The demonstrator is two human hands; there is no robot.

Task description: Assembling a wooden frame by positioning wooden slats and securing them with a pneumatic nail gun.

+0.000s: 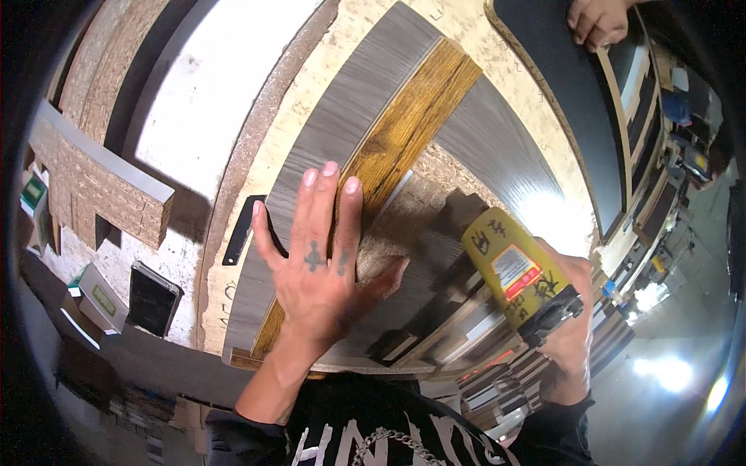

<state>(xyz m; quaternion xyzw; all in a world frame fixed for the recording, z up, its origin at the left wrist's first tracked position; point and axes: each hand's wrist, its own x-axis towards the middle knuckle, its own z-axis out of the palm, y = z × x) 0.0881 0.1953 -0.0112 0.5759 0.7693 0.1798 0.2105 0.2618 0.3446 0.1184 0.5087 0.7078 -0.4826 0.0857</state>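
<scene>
My left hand lies with fingers outstretched across a dark brown wood-grain strip and the grey wood-grain panel around it. In my right hand is a yellow nail gun with a black end cap, held over the right part of the panel. The tool's body hides its tip and most of my right fingers. Bare chipboard shows along the strip's right side. A flat black piece lies beside my left little finger.
Another person's hand rests at the edge of a black panel at the far right. On the left are a chipboard block, a dark phone-like device and small white-green boxes. Stacked boards stand at the lower right.
</scene>
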